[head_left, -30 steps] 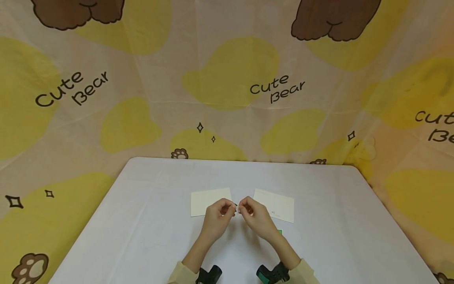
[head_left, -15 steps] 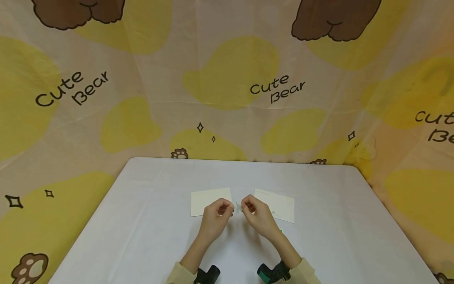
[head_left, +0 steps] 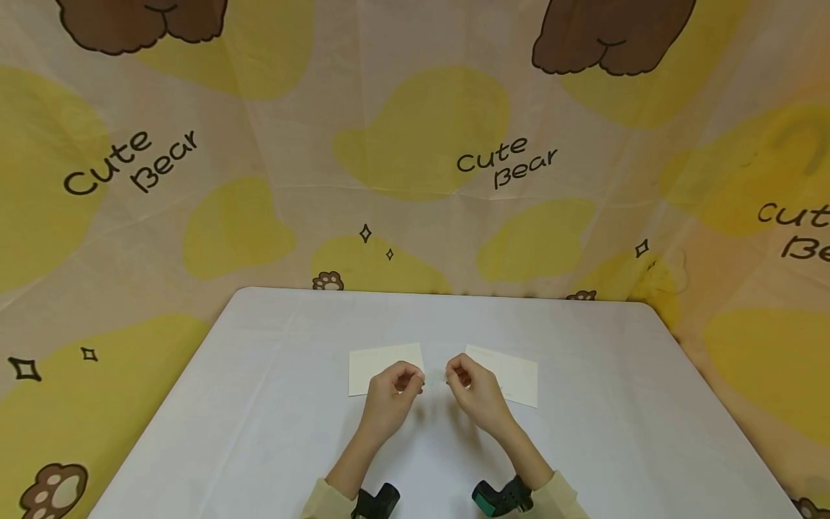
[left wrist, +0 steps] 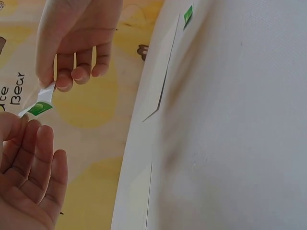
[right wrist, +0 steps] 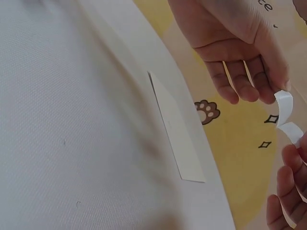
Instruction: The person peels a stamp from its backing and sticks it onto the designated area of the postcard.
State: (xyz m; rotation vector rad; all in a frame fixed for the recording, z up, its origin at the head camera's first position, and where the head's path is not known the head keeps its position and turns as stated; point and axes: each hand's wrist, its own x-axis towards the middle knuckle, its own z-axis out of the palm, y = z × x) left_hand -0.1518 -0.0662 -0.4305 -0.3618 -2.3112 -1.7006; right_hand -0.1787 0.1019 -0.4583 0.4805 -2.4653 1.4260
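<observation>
Both hands are raised over the table, fingertips facing each other with a narrow gap. Between them a small strip [left wrist: 40, 108], green-printed on one side and white on the other, spans the gap. My left hand [head_left: 387, 404] pinches one end between thumb and fingertip; my right hand [head_left: 480, 396] pinches the opposite end the same way. From the right wrist view the strip [right wrist: 285, 108] shows only white and bends sharply mid-length. It is barely discernible in the head view. Remaining fingers of each hand are loosely curled.
Two pale cream cards lie flat beyond the hands, a left card [head_left: 382, 355] and a right card [head_left: 519, 375]. A small green-and-white piece [left wrist: 188, 17] rests on the white table [head_left: 272, 404] near the right side. A bear-print cloth [head_left: 415, 166] hangs behind the table.
The hands have drawn apart sideways, the left hand to the left and the right hand to the right, opening a gap between fingertips. The green piece is now hidden in the head view.
</observation>
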